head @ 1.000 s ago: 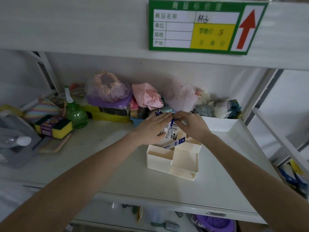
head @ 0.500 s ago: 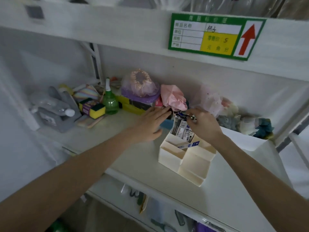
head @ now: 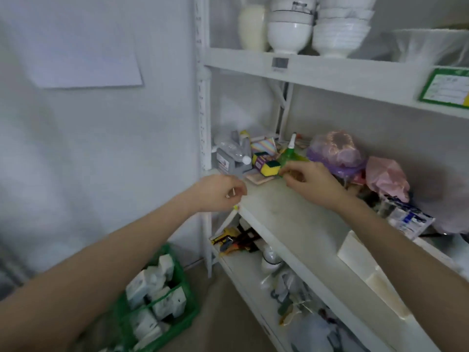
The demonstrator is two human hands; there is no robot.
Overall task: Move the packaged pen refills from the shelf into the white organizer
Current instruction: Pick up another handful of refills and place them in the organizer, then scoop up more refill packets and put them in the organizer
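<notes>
The white organizer [head: 355, 252] stands on the middle shelf [head: 291, 217] at the right, partly hidden by my right forearm. Packaged pen refills [head: 406, 217] in clear-and-blue wrappers stick up from its back compartment. My right hand [head: 312, 184] hovers over the shelf to the left of the organizer. Its fingers are curled, with the fingertips in front of the base of a green spray bottle [head: 290, 153], and I see nothing in them. My left hand [head: 219, 193] is off the shelf's left front corner, fingers curled and empty.
A yellow-green sponge [head: 266, 165], a grey device [head: 233, 158] and bagged items [head: 335, 151] crowd the back of the shelf. White bowls [head: 289, 29] sit on the upper shelf. A green crate [head: 162, 303] of white boxes stands on the floor at the lower left.
The view has swung left and up. Both hands left the organizer and the refills and moved left along the shelf; the refills stay standing in the organizer.
</notes>
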